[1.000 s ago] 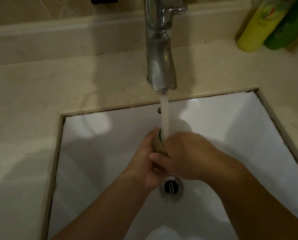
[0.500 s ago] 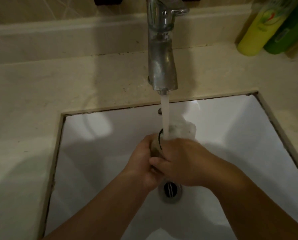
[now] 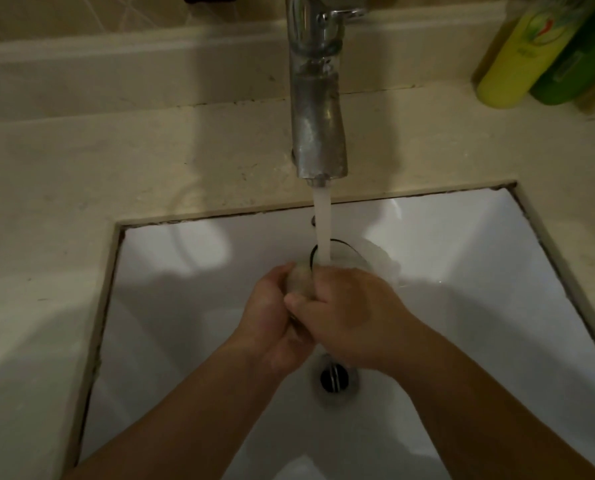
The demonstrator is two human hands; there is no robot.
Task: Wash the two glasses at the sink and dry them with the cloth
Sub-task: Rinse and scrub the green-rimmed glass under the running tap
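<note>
Clear glass, dark-rimmed mouth tipped up under the tap's white stream, clasped over the white sink by left hand and right hand, fingers wrapped tight around it.

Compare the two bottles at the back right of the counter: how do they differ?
The yellow bottle is pale yellow-green and stands nearer the tap; the green bottle is darker green and sits further right, partly hidden behind it. The yellow bottle's printed label shows; the green bottle's is barely readable. Both lean in this wide view and are cut off at the top.
</note>
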